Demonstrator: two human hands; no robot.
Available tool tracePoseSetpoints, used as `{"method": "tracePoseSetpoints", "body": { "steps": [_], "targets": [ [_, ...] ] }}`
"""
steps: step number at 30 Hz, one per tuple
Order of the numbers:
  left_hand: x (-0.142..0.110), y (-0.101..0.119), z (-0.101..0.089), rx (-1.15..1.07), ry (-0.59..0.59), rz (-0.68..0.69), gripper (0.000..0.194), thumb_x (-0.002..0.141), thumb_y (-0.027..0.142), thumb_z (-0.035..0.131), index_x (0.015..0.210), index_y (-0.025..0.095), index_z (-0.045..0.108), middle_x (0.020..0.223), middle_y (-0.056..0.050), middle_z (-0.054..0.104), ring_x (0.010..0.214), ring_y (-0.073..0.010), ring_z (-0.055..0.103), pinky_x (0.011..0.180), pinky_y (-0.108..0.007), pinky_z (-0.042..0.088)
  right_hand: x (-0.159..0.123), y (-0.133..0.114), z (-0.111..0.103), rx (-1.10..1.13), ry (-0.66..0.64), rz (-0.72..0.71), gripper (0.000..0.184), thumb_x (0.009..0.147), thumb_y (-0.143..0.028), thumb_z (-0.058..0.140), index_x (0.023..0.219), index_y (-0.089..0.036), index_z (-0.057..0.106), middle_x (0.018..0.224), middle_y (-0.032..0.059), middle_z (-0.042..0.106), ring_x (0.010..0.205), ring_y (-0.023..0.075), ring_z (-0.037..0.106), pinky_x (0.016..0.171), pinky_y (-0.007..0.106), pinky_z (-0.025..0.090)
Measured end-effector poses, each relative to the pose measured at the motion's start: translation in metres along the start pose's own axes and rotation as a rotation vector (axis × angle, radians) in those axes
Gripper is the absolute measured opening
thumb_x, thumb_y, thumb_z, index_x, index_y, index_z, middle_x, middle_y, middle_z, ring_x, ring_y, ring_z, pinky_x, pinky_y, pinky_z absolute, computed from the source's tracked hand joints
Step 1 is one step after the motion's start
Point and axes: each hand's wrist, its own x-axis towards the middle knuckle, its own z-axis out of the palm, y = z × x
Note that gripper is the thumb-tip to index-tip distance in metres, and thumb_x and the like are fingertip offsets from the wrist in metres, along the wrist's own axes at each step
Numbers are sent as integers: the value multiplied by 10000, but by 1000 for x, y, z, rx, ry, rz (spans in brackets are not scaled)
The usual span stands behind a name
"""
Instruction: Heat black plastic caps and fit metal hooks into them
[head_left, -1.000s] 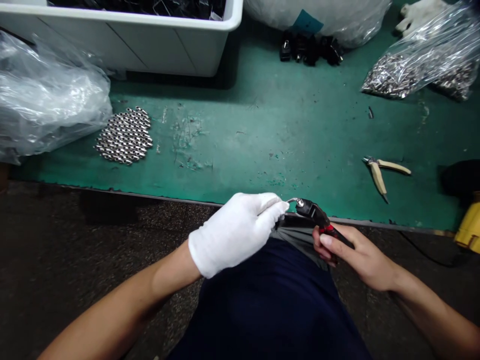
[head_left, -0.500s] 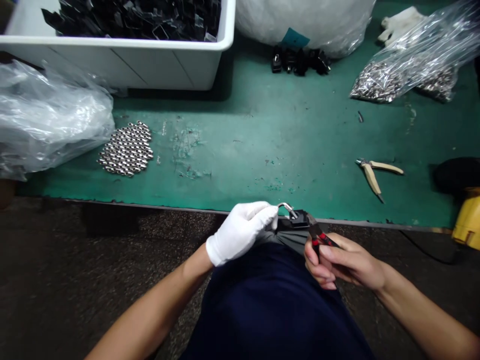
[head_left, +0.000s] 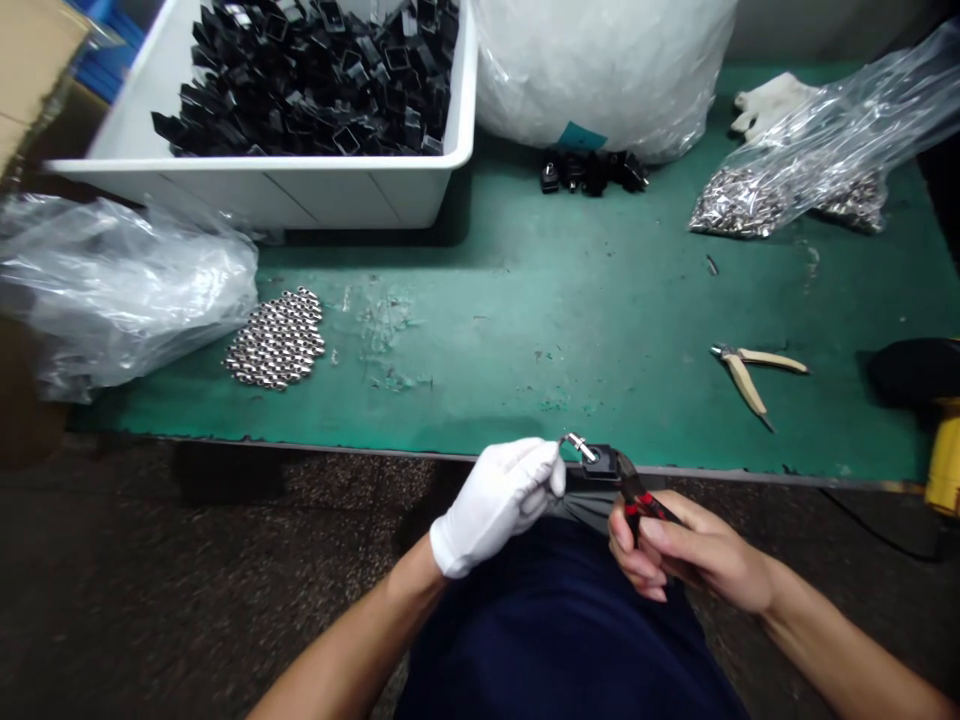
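Observation:
My left hand (head_left: 499,505), in a white glove, is closed with its fingertips on a thin bent metal rod (head_left: 576,442). The rod's far end meets the top of a small black block (head_left: 601,462) at the table's front edge. Bare, my right hand (head_left: 686,545) wraps round pliers (head_left: 637,492) with red and black handles. Their dark jaws are at the block's right side; whether they grip it is too small to make out. The fingertips of my left hand partly hide the rod's near end.
Beyond my hands, the green table (head_left: 480,360) bears cream-handled pliers (head_left: 742,375) and a cluster of small metal sleeves (head_left: 279,340). A white bin (head_left: 360,195) of black parts, plastic bags (head_left: 142,285), a bag of metal pieces (head_left: 742,200) and several black blocks (head_left: 592,172) stand farther back.
The view has tilted up, so the table sits lower in it and more of the bin shows. My left hand has shifted slightly; both hands keep their holds near the block.

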Motion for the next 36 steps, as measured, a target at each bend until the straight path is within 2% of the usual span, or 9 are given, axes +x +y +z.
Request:
{"method": "tracePoseSetpoints", "body": {
  "steps": [7, 12, 15, 20, 23, 36],
  "targets": [
    [-1, -7, 5, -373, -63, -72, 337, 981, 455, 513, 777, 187, 531, 459, 123, 223, 366, -44, 113, 332, -146, 147, 4, -1, 2, -48, 66, -34, 304, 1024, -433, 530, 1001, -132, 562, 763, 16, 474, 667, 128, 438, 604, 272, 396],
    [-3, 0, 0, -724, -205, -229, 437, 1012, 493, 403, 684, 206, 418, 448, 123, 152, 339, -43, 16, 277, -134, 161, 5, -3, 2, -90, 158, -28, 278, 1046, -402, 489, 1063, -139, 579, 804, 26, 484, 700, 136, 441, 633, 284, 426],
    [-5, 6, -3, -825, -277, -283, 439, 1026, 467, 368, 670, 210, 382, 471, 115, 133, 347, -47, -11, 274, -143, 132, 9, -5, 4, -119, 207, -29, 279, 1050, -404, 479, 1072, -145, 583, 816, 30, 492, 705, 139, 447, 638, 288, 431],
    [-10, 11, -4, -916, -330, -333, 477, 1045, 451, 281, 631, 216, 306, 508, 102, 84, 367, -56, -61, 286, -176, 25, 17, -9, 10, -136, 225, -23, 278, 1052, -411, 474, 1080, -156, 581, 816, 27, 495, 705, 139, 447, 640, 286, 431],
    [-13, 13, -4, -936, -332, -351, 489, 1044, 443, 289, 611, 217, 268, 510, 99, 54, 370, -58, -81, 289, -182, -14, 21, -11, 13, -146, 225, -12, 283, 1049, -425, 479, 1064, -159, 577, 817, 28, 503, 705, 139, 447, 643, 284, 434],
    [-19, 18, -6, -868, -373, -341, 520, 1014, 488, 359, 580, 219, 259, 475, 96, 37, 351, -66, -64, 282, -189, -33, 24, -12, 13, -250, 226, -25, 296, 1052, -436, 465, 1079, -168, 586, 833, 28, 520, 736, 148, 471, 672, 286, 447]
  ]
}}
